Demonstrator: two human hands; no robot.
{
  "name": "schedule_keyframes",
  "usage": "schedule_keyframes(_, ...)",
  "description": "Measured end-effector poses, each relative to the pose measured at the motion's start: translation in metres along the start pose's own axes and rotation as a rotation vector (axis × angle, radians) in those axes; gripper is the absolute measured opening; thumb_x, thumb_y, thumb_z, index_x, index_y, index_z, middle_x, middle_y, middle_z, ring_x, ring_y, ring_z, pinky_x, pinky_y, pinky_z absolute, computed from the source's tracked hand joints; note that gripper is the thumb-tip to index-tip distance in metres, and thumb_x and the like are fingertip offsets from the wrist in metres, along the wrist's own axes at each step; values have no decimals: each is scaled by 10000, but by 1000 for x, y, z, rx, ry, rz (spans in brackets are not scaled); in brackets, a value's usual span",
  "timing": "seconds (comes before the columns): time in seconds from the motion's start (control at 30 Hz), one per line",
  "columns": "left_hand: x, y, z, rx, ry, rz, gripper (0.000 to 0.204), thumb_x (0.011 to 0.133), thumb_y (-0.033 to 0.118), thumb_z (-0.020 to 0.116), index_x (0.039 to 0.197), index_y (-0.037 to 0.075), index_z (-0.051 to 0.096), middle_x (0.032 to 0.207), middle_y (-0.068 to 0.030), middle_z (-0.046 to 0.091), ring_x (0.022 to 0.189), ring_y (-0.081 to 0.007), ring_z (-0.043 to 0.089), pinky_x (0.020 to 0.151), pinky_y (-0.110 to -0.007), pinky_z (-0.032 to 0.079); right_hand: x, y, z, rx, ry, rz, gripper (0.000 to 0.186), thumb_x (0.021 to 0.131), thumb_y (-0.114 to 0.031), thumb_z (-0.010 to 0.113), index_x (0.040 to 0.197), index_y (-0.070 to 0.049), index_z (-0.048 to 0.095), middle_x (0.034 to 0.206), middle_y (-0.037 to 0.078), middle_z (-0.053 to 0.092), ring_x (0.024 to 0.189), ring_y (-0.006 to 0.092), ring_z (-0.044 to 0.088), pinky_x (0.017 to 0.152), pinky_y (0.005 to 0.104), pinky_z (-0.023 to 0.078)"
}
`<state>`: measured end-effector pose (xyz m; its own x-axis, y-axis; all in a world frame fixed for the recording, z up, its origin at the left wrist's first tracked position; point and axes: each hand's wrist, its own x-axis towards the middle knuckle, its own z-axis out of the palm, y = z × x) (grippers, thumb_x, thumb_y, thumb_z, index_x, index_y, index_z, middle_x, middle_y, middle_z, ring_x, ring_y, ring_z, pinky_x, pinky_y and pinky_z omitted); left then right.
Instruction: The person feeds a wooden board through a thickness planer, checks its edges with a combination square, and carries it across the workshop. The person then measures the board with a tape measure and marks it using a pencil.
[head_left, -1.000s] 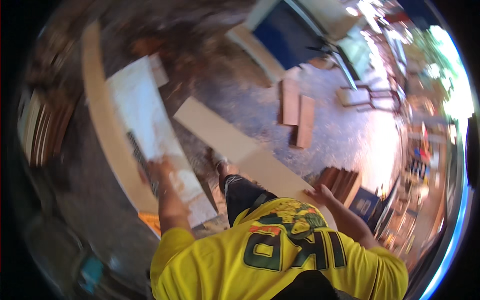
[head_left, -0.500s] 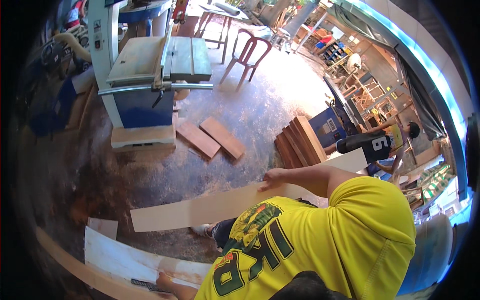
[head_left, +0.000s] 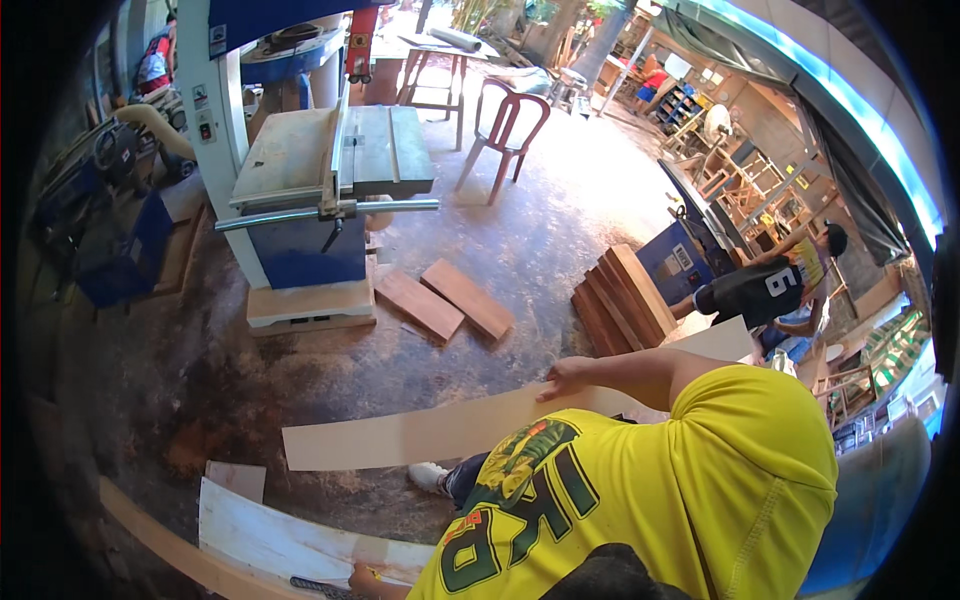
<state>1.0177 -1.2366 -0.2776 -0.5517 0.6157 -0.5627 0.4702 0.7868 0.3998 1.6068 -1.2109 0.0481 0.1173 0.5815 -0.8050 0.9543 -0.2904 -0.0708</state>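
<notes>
A long, pale, flat board runs from the left of the middle, past my chest, to beyond my right arm. My right hand has its fingers curled over the upper edge of this board, closed on it. Low in the picture, my left hand rests at a whitish, stained panel. Its fingers look bent and closed; what they hold, if anything, is hidden. Beside it lies a dark slotted strip, partly cut off by the lower edge.
A band saw with a table stands at the far left. Two brown planks lie on the floor near its base. Stacked timber stands to the right, near a person in a dark jersey. A maroon chair is farther back.
The whole view has shifted, so the surroundings sit slightly lower and farther right. My right hand stays on the pale board, and my left hand stays low beside the whitish panel.
</notes>
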Motion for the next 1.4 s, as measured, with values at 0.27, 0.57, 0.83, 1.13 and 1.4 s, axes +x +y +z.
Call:
schedule_keyframes(0.27,-5,-52,12,-38,-5,-140,532,739,383,707,963,-94,635,898,-221,674,768,-347,667,678,-449,535,-2,2,-2,-15,4,-7,781,756,-742,531,1013,-21,685,973,208,671,959,367,622,830,436,469)
schedule_keyframes(0.57,-9,-34,22,-39,17,-132,461,754,332,692,935,-87,627,883,-199,669,734,-334,660,636,-444,526,15,19,4,-50,56,-90,773,756,-757,510,966,-36,694,944,198,673,932,369,624,806,455,470)
schedule_keyframes(0.83,-72,142,37,-1149,-689,-26,212,817,268,654,868,70,596,790,-44,609,723,-186,605,632,-364,491,31,73,14,179,125,-214,743,755,-745,527,988,-61,698,965,192,678,943,362,631,805,442,480)
schedule_keyframes(1.13,-261,351,37,-1161,-1085,265,341,788,299,657,1018,52,609,907,-72,650,783,-218,638,705,-370,540,37,219,3,437,317,-355,715,749,-712,575,949,-34,684,928,206,678,903,364,643,761,439,479)
schedule_keyframes(1.4,-372,489,112,-907,-1201,641,395,822,274,621,1131,33,573,932,-84,631,756,-202,636,658,-333,548,43,336,29,589,352,-213,674,784,-680,553,1064,-81,683,994,191,680,948,357,640,814,426,479)
